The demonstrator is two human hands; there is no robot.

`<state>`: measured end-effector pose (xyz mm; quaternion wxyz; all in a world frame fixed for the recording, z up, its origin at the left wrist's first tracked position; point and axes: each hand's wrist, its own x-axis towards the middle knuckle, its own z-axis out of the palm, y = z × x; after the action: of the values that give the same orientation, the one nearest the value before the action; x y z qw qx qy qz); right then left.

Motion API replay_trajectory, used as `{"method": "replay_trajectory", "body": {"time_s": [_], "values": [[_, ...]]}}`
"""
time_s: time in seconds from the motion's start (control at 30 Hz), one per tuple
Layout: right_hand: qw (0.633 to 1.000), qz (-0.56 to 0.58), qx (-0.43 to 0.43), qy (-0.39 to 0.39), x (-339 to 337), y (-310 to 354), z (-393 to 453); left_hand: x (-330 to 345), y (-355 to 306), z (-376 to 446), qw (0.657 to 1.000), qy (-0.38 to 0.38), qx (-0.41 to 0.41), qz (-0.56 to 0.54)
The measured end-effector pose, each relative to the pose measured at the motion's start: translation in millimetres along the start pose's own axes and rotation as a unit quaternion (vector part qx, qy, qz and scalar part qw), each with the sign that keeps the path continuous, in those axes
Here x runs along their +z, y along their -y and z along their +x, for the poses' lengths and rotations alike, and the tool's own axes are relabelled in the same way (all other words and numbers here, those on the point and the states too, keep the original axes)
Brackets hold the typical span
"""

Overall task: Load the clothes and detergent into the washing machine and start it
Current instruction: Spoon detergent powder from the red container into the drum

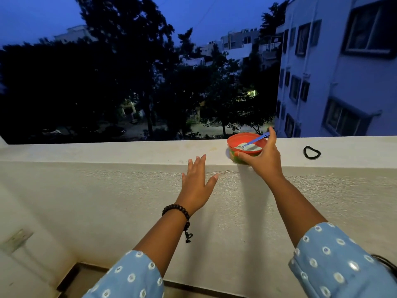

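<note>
Detergent powder (250, 147) lies white inside a red-rimmed tub (234, 140) that stands on the flat top of a balcony parapet (129, 151), with a blue scoop (255, 140) resting in it. The right hand (265, 157) holds the tub from its near side, its grip curled round the wall, thumb low and fingers up by the scoop's handle. The left hand (196, 181) hovers before the parapet's edge, left of the tub, its grip spread with fingers straight. A black hair tie (312, 152) lies on the parapet further right.
</note>
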<state>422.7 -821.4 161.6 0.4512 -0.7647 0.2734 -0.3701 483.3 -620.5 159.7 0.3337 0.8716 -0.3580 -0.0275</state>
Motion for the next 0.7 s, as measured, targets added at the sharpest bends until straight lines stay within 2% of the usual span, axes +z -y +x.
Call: {"method": "replay_trajectory", "body": {"time_s": [0.13, 0.3, 0.7], "values": [[0.999, 0.033, -0.016, 0.019, 1.7, 14.1, -22.2, -16.6, 8.3, -25.5, 0.994, -0.021, -0.035, -0.105], [0.991, 0.093, -0.053, 0.084, 16.4, 38.2, -78.9, -35.2, 12.6, -66.3, 0.957, -0.068, -0.117, -0.258], [0.942, 0.127, -0.106, 0.294, 81.6, 81.1, -212.6, -75.2, 74.3, -204.5, 0.87, -0.181, -0.242, -0.389]]}}
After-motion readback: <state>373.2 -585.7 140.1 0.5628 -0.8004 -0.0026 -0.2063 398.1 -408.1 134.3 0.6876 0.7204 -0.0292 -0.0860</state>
